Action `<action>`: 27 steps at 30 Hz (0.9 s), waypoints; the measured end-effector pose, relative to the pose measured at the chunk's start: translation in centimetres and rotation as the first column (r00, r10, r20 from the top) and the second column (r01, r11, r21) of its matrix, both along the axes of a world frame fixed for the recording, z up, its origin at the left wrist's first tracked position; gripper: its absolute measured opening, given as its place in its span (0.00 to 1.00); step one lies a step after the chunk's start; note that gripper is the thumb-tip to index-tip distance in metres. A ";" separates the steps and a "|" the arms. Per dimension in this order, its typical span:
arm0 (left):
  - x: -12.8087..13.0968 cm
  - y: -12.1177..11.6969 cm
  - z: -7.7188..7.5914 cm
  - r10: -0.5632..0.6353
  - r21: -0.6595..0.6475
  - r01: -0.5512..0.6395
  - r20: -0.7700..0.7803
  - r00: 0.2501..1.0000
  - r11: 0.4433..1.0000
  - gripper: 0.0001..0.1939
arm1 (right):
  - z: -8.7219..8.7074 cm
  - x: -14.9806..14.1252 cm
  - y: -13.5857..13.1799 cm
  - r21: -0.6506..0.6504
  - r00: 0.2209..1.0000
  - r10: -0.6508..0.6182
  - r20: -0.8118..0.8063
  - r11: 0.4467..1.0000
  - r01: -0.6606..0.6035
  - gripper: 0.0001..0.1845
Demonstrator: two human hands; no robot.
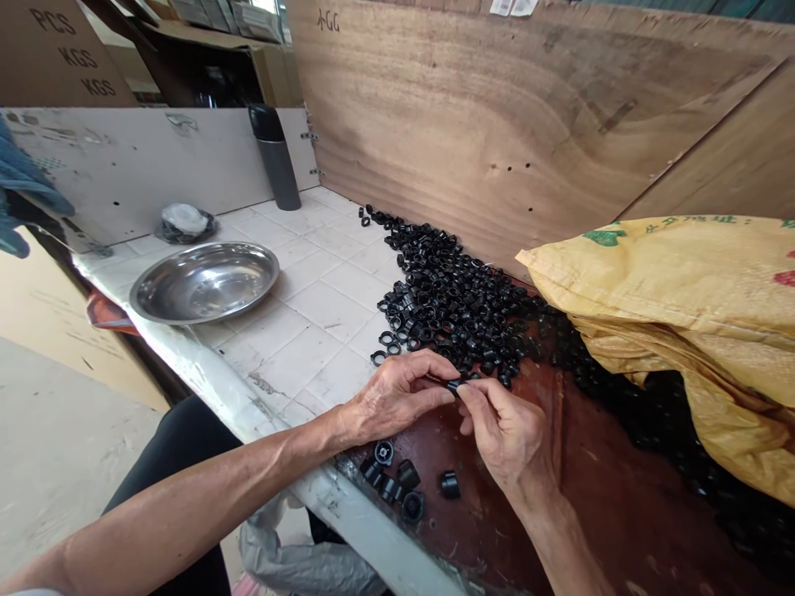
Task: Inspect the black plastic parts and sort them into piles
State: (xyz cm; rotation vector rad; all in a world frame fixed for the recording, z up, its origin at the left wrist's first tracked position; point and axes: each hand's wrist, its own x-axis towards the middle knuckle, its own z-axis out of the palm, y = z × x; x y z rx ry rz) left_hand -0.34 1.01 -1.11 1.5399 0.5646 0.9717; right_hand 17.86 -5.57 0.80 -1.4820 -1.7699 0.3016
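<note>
My left hand and my right hand meet over the front of the table, fingertips pinched together. Between them is a small black plastic part, mostly covered by the fingers. Just beyond the hands spreads a heap of black plastic rings. Nearer to me, below the left hand, lie several black cap-like parts, some on their sides and some showing a round end. One more black cap sits a little apart, to their right.
A shallow steel bowl stands at the left edge of the white tiled surface. Behind it are a dark thermos bottle and a plastic-wrapped bundle. A yellow woven sack lies at right over more black parts. Wooden boards wall the back.
</note>
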 end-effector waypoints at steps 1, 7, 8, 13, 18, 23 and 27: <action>0.0 0.0 0.0 -0.005 0.009 0.005 -0.009 1.000 1.000 0.09 | -0.2 -0.1 0.0 0.015 0.999 -0.026 0.038 1.000 0.025 0.20; 0.2 -0.2 0.5 -0.027 -0.149 0.034 0.051 0.998 0.988 0.10 | -0.3 -0.5 0.0 0.121 0.997 -0.075 -0.021 0.990 0.077 0.10; 0.3 -0.3 0.6 -0.019 -0.191 0.031 0.063 0.998 0.981 0.11 | 0.0 -0.5 -0.1 0.115 0.999 -0.023 -0.027 0.993 0.026 0.09; 0.2 -0.4 0.8 -0.014 -0.216 0.032 0.081 0.997 0.976 0.11 | 0.3 -0.3 -0.1 0.135 0.998 0.050 0.035 0.989 -0.054 0.08; 0.2 -0.2 0.5 -0.038 -0.173 0.045 0.042 0.998 0.984 0.10 | -0.4 -0.1 0.1 0.124 0.998 -0.040 0.040 0.992 0.035 0.16; 0.2 -0.1 0.7 0.014 -0.190 -0.005 0.048 0.999 0.982 0.10 | 0.0 -0.5 -0.1 0.029 0.999 0.041 0.033 0.999 -0.042 0.13; 0.0 -0.1 0.9 0.032 -0.196 -0.028 0.018 0.999 0.980 0.11 | 0.2 -0.7 -0.3 0.032 0.999 -0.012 0.045 0.999 0.010 0.24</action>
